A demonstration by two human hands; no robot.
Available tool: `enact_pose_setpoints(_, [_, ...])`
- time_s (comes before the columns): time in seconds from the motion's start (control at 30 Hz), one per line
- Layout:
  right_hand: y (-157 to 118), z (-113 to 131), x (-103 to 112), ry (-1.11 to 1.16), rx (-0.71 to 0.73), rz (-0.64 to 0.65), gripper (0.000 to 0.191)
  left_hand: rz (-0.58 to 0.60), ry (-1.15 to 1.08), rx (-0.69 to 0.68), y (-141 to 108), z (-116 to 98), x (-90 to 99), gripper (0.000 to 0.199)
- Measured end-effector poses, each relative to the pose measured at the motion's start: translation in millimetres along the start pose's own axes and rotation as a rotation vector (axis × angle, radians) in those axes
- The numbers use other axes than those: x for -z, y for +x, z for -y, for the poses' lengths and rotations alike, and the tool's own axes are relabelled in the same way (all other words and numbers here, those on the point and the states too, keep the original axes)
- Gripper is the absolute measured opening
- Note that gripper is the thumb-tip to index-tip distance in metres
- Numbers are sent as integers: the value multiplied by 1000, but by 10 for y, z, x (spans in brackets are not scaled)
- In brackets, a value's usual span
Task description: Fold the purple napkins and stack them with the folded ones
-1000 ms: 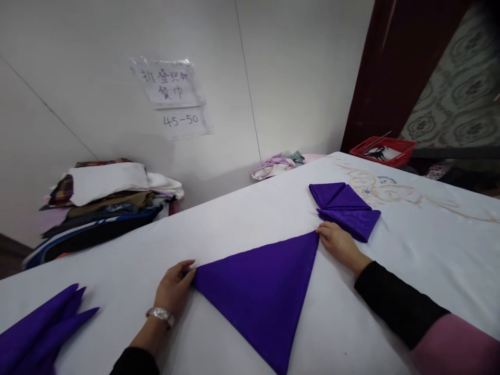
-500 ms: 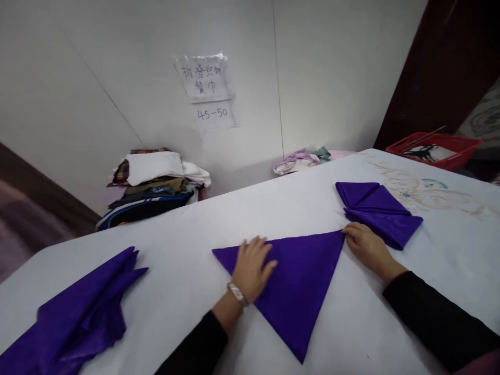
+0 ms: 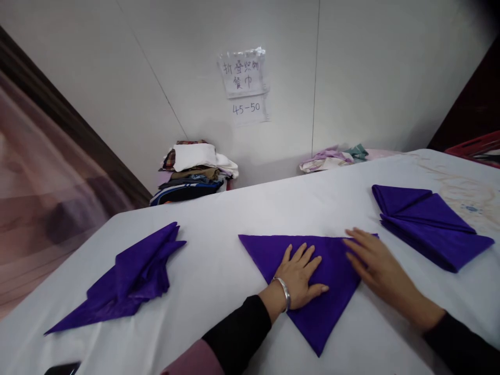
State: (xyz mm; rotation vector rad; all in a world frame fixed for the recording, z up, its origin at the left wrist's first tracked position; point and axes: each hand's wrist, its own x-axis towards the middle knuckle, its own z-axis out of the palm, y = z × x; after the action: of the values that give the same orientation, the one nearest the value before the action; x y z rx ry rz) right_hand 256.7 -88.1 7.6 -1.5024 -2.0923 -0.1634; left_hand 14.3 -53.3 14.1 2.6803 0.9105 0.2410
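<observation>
Beneath both hands point(image 3: 299, 280) — fingers spread wide — lies the triangular purple cloth point(image 3: 335, 271).

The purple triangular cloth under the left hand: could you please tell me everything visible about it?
The purple cloth looks smooth and lies flat as a triangle on the white tablecloth, its long edge toward the wall, one point toward the wearer. The left hand rests spread on its middle; the right hand, blurred, covers part near its right corner, contact unclear.

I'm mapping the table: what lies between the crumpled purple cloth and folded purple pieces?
In the head view, a triangular napkin, the left hand on it, the right hand by its right corner.
</observation>
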Motion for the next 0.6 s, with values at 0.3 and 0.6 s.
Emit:
enact_pose_setpoints(0.3, [-137,358,-275,97,92,445,68,7,-5,-13,18,38,-21,62])
enact_pose_setpoints(0.6, [-108,380,-194,128,44,469,65,-40,151,411,-243,986,280,66])
